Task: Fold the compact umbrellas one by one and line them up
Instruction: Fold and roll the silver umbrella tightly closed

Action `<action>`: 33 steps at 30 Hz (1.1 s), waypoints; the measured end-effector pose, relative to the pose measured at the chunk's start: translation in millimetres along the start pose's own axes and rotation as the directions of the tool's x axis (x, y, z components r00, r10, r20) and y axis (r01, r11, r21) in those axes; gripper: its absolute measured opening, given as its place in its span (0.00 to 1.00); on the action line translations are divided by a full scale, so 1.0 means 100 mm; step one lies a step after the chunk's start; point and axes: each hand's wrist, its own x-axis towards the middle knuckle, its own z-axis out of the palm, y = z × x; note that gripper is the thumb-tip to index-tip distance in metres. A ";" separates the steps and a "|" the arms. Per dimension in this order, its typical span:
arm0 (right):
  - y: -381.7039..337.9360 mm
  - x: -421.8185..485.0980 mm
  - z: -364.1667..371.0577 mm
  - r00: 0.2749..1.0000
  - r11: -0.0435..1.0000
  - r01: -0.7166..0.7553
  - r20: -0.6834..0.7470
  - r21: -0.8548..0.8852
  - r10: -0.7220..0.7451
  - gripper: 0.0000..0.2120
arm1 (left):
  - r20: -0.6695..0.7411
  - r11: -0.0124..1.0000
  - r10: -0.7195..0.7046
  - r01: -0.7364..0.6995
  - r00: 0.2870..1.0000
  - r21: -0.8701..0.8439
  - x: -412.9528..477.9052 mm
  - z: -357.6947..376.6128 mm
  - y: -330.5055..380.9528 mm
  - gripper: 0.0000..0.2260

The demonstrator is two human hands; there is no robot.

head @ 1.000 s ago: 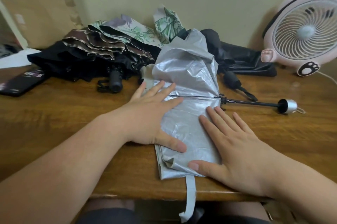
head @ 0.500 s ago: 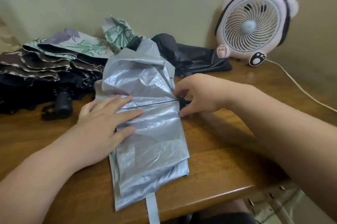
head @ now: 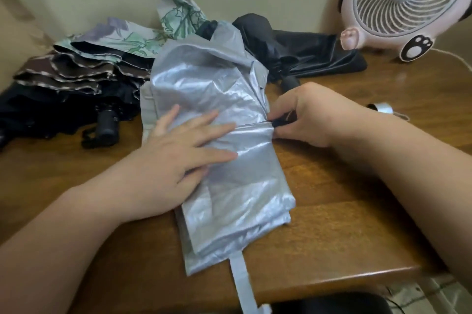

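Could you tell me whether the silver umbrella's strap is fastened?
Unfastened: the strap hangs loose over the table edge; the canopy lies flat under the left hand.

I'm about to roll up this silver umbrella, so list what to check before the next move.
1. Left hand flat on the silver umbrella, pinning it: ok.
2. Right hand grips the shaft: ok.
3. Umbrella smoothed flat: not ok, far end bunched up.
4. Strap free, hanging over the table edge: ok.
5. Shaft fully pushed in: cannot tell, the right hand hides it.
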 end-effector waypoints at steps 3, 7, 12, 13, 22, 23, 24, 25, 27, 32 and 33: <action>0.00 0.00 0.00 1.000 1.000 -0.014 0.007 0.026 0.014 0.12 | 0.128 1.000 0.002 -0.001 0.992 -0.009 -0.03 -0.10 0.18 0.20; 0.00 0.01 0.01 1.000 0.998 -0.019 0.007 0.057 0.019 0.11 | 0.258 0.999 -0.015 0.023 0.966 -0.028 0.07 -0.21 0.49 0.25; 0.02 0.01 0.03 0.999 0.997 0.037 0.017 0.074 -0.038 0.10 | 0.393 0.997 -0.066 0.048 0.917 0.055 0.24 -0.08 0.66 0.35; 0.02 0.00 0.02 0.999 0.997 0.037 0.032 0.066 -0.039 0.11 | 0.427 0.997 -0.070 0.051 0.902 0.056 0.22 -0.05 0.62 0.38; 0.04 0.02 0.00 0.997 0.996 0.054 0.044 0.070 -0.058 0.11 | 0.514 0.996 0.023 0.022 0.857 -0.081 0.10 -0.09 0.38 0.28; 0.04 0.02 0.00 0.997 0.995 0.050 0.047 0.082 -0.053 0.11 | 0.539 0.997 0.033 0.008 0.842 -0.073 0.11 -0.11 0.41 0.28; 0.05 0.01 0.00 0.998 0.994 0.047 0.047 0.094 -0.052 0.11 | 0.551 0.998 0.045 -0.016 0.833 -0.057 0.09 -0.10 0.44 0.27; 0.06 0.01 0.00 0.997 0.993 0.052 0.045 0.103 -0.057 0.12 | 0.565 0.998 0.066 -0.058 0.822 -0.032 0.06 -0.06 0.46 0.28; 0.06 0.01 0.00 0.997 0.991 0.064 0.040 0.116 -0.069 0.13 | 0.480 0.955 0.189 -0.274 0.857 0.114 -0.03 0.08 0.49 0.31; 0.07 0.04 0.00 0.998 0.994 0.032 0.052 0.109 -0.038 0.12 | 0.255 0.869 0.329 -0.397 0.909 0.295 -0.10 0.13 0.49 0.27; 0.07 0.04 0.00 0.998 0.995 0.029 0.052 0.101 -0.035 0.12 | 0.230 0.878 0.344 -0.399 0.910 0.266 -0.07 0.14 0.51 0.27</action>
